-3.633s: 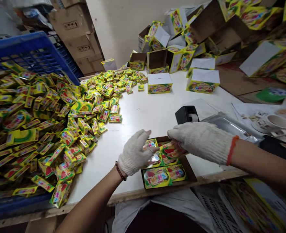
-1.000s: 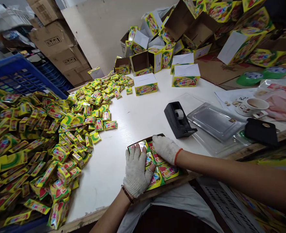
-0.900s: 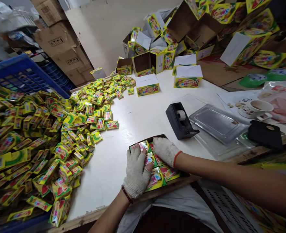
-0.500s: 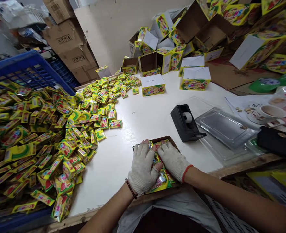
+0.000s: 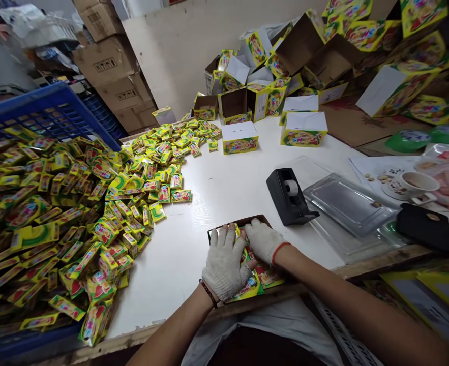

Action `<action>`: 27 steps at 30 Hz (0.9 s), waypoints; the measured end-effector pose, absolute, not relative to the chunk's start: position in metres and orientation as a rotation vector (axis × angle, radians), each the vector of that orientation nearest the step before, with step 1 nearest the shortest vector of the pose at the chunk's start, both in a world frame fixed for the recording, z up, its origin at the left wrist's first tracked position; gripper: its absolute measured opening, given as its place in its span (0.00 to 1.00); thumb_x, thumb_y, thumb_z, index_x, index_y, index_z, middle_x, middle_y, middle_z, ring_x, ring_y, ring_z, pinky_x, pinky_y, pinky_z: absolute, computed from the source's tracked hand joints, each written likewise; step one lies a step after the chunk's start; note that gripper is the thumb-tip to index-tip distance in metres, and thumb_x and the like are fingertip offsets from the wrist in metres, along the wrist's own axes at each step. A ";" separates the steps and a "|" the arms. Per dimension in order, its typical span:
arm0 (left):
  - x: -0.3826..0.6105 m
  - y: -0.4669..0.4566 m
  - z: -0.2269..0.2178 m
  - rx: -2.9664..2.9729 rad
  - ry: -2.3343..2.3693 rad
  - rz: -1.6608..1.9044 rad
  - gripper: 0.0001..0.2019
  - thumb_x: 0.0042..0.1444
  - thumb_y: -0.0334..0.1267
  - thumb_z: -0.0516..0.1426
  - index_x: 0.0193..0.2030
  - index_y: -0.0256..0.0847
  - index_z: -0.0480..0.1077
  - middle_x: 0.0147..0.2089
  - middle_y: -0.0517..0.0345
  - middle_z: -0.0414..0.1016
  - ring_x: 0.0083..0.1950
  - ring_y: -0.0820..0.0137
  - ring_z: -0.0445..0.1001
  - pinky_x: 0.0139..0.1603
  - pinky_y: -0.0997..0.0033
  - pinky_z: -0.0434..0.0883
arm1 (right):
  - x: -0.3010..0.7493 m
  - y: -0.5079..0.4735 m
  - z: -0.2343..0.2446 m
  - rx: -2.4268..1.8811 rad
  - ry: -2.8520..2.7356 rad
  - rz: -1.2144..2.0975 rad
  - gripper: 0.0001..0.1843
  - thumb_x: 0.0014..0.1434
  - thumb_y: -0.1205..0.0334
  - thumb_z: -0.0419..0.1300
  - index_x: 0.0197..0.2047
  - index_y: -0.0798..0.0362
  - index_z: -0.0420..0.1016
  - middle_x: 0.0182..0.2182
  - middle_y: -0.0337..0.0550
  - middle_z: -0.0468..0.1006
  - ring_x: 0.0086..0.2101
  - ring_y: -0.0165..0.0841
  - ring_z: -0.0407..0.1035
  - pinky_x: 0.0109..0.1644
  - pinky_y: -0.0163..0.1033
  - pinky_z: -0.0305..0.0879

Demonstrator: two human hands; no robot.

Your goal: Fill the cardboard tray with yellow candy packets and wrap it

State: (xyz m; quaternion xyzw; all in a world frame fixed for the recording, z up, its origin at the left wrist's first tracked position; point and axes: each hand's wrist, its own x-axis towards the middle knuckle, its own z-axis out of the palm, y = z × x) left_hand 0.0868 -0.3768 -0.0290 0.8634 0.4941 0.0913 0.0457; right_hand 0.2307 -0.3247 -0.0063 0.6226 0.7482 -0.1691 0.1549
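Observation:
An open yellow-green carton (image 5: 265, 219) with a brown inside lies at the table's near edge, below both hands. Small printed candy boxes (image 5: 243, 256) show between the hands. My left hand (image 5: 226, 262), in a white knit glove with bare fingertips, lies flat on the carton's left part, fingers spread. My right hand (image 5: 263, 241), gloved alike with an orange cuff, is at the carton's right part. Its fingers are curled down inside, and their tips are hidden. Printed carton flaps (image 5: 268, 276) show below the wrists.
A blue crate (image 5: 52, 104) and a heap of small candy boxes (image 5: 128, 190) fill the left. A black tape dispenser (image 5: 291, 198) stands to the right, near clear plastic lids (image 5: 352, 203), a cup (image 5: 411, 185) and a black pouch (image 5: 422, 226). Closed cartons (image 5: 240, 137) stand behind.
My right hand has gone from lying flat with fingers extended to having its fingers curled into the carton. My left hand stays flat in nearly the same place. The view has shifted slightly.

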 end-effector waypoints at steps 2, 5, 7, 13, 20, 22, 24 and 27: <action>0.087 -0.376 -0.028 2.640 1.506 0.275 0.34 0.62 0.55 0.56 0.69 0.37 0.61 0.71 0.34 0.60 0.71 0.40 0.58 0.70 0.34 0.54 | 0.230 -0.319 -0.005 1.777 2.144 -0.515 0.17 0.66 0.67 0.53 0.55 0.58 0.75 0.52 0.61 0.74 0.49 0.47 0.75 0.49 0.48 0.74; 0.087 -0.377 -0.029 2.633 1.482 0.308 0.34 0.61 0.54 0.57 0.69 0.37 0.62 0.71 0.34 0.60 0.71 0.40 0.58 0.70 0.33 0.54 | 0.226 -0.323 -0.012 1.827 2.141 -0.468 0.20 0.67 0.70 0.47 0.56 0.62 0.75 0.53 0.65 0.74 0.51 0.49 0.74 0.51 0.48 0.73; 0.084 -0.380 -0.034 2.606 1.470 0.391 0.32 0.61 0.51 0.57 0.68 0.37 0.63 0.71 0.35 0.61 0.72 0.42 0.58 0.71 0.34 0.53 | 0.226 -0.336 -0.021 1.840 2.176 -0.410 0.24 0.68 0.72 0.44 0.60 0.64 0.72 0.57 0.67 0.71 0.58 0.51 0.68 0.58 0.51 0.69; 0.043 -0.367 -0.057 2.397 1.648 0.792 0.26 0.63 0.43 0.54 0.67 0.37 0.63 0.75 0.38 0.53 0.77 0.54 0.49 0.73 0.45 0.56 | 0.247 -0.365 -0.063 1.701 2.343 -0.293 0.32 0.65 0.67 0.53 0.72 0.60 0.60 0.68 0.68 0.59 0.67 0.60 0.53 0.67 0.61 0.57; -0.075 -0.285 -0.040 1.650 2.516 0.564 0.28 0.56 0.35 0.62 0.62 0.27 0.66 0.69 0.29 0.61 0.73 0.39 0.54 0.71 0.40 0.53 | 0.249 -0.361 -0.080 1.619 2.295 -0.245 0.31 0.63 0.70 0.49 0.70 0.58 0.64 0.68 0.65 0.59 0.67 0.62 0.52 0.68 0.62 0.54; -0.096 -0.271 -0.037 1.556 2.549 0.620 0.23 0.58 0.35 0.62 0.59 0.31 0.68 0.65 0.36 0.66 0.69 0.43 0.61 0.69 0.38 0.57 | 0.248 -0.363 -0.080 1.643 2.303 -0.211 0.31 0.63 0.70 0.50 0.69 0.57 0.66 0.67 0.64 0.62 0.66 0.62 0.53 0.68 0.62 0.54; -0.107 -0.264 -0.037 1.461 2.532 0.711 0.19 0.62 0.39 0.61 0.58 0.36 0.69 0.62 0.43 0.69 0.64 0.51 0.68 0.64 0.41 0.65 | 0.248 -0.365 -0.081 1.682 2.336 -0.206 0.30 0.63 0.69 0.52 0.68 0.59 0.67 0.66 0.66 0.63 0.66 0.63 0.55 0.67 0.62 0.55; -0.112 -0.263 -0.038 1.325 2.429 0.903 0.19 0.64 0.44 0.59 0.59 0.39 0.69 0.60 0.48 0.70 0.58 0.58 0.72 0.57 0.47 0.73 | 0.253 -0.365 -0.078 1.714 2.417 -0.276 0.31 0.61 0.69 0.53 0.67 0.62 0.69 0.66 0.68 0.62 0.65 0.61 0.56 0.67 0.60 0.58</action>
